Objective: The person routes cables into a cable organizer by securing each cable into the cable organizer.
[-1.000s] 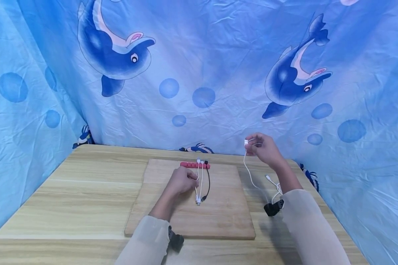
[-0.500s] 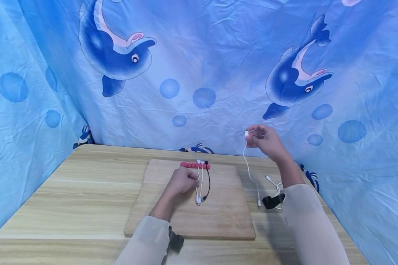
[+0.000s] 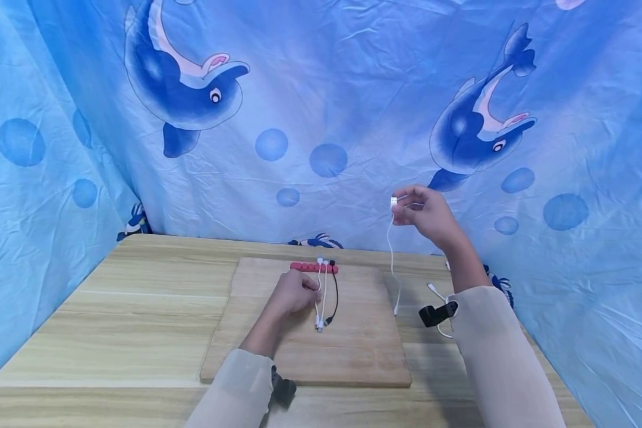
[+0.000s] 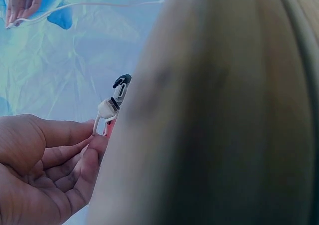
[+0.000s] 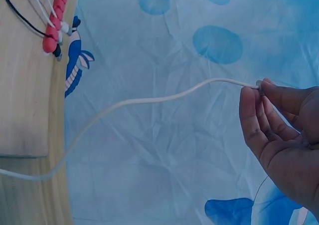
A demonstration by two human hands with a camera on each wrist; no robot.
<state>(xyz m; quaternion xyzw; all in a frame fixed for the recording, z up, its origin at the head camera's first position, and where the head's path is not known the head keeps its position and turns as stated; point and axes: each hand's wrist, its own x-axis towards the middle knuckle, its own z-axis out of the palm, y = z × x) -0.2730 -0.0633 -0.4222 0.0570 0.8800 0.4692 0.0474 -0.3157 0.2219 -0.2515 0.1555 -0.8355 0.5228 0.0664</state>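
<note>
In the head view, a loose white cable (image 3: 392, 258) is held up to the right of the red strip (image 3: 296, 267), its plug (image 3: 393, 203) pinched in the fingers of the right hand (image 3: 428, 216). A slotted white cord (image 3: 320, 277) is pinched by the left hand (image 3: 294, 292) just in front of the strip. From the left wrist, that grip is seen near the cord's upper end. From the right wrist, the loose cable is seen curving, well apart from the strip; it is judged light and limp, best gripped by the plug.

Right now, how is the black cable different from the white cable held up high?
The black cable sits in the red strip; the white cable hangs from the right hand. The black cable bends one way; the white cable wiggles. Both are thin with connector ends.
</note>
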